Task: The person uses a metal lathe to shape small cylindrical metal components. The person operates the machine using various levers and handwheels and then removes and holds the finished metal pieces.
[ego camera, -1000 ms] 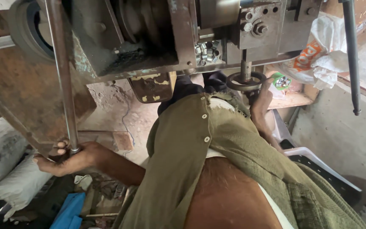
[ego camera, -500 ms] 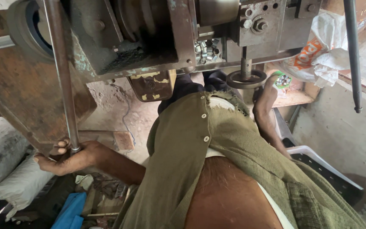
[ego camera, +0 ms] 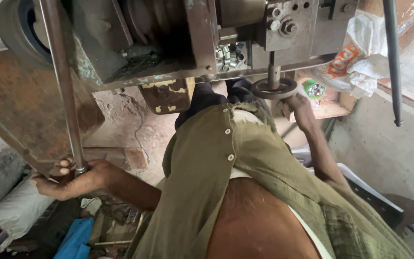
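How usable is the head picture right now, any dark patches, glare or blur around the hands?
Head view: left hand on the steel rod is sharp and evenly lit; the machine's underside lies in deep shadow; right hand at the handwheel looks slightly soft; the white bag is bright, near glare.

The upper end of the long metal rod [ego camera: 62,86] is cut off by the top edge, and its lower end is hidden inside the left hand [ego camera: 70,178]. The right hand [ego camera: 297,101] is partly covered by the small handwheel [ego camera: 274,88], so its grip cannot be made out. The machine body [ego camera: 178,38] is cropped along the top. The contents of the plastic bag [ego camera: 360,57] cannot be told. The legs are concealed by the olive shirt [ego camera: 226,163].
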